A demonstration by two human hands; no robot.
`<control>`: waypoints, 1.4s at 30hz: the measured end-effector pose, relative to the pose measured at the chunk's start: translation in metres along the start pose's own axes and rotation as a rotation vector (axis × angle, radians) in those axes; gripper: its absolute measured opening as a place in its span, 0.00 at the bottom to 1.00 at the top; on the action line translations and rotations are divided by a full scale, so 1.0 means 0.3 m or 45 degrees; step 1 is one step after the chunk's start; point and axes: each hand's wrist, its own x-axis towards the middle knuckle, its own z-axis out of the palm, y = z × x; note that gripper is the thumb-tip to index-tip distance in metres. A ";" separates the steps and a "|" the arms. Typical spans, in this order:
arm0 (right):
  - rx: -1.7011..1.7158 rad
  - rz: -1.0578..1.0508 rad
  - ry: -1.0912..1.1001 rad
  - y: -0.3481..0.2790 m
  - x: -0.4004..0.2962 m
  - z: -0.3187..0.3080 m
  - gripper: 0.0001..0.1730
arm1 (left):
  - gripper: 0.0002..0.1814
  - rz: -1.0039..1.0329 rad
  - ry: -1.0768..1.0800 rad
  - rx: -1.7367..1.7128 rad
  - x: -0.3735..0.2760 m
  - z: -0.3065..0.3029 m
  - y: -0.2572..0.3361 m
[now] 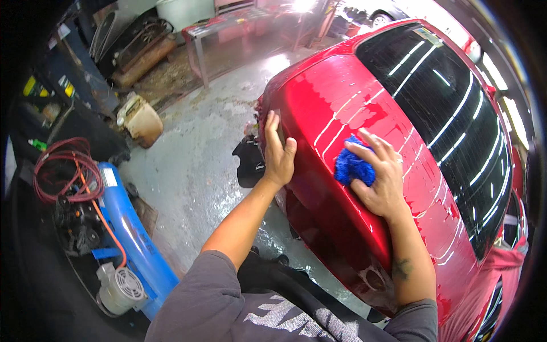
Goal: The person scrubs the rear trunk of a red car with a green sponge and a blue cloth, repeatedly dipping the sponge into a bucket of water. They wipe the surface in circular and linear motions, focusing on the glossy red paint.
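A red car's trunk lid (342, 98) lies before me, wet in patches, with streaks of water below the dark rear window (444, 111). My right hand (380, 175) presses a blue cloth (354, 164) onto the lid near its rear edge, fingers spread over it. On the rear face of the car, to the left, my left hand (278, 149) touches the panel near a thin dark flat piece at its fingers; whether it holds that piece I cannot tell.
A blue air compressor tank (134, 231) with a coiled red hose (68, 171) stands on the left. Beyond it are a dirty plastic jug (140, 121) and a metal-framed table (198, 55). A black part (250, 162) is beside the bumper. Red cloth (495, 269) drapes the car's far right.
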 end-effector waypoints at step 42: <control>-0.311 0.493 0.250 -0.135 0.350 0.274 0.22 | 0.60 0.550 -0.887 0.081 0.348 -0.247 -0.204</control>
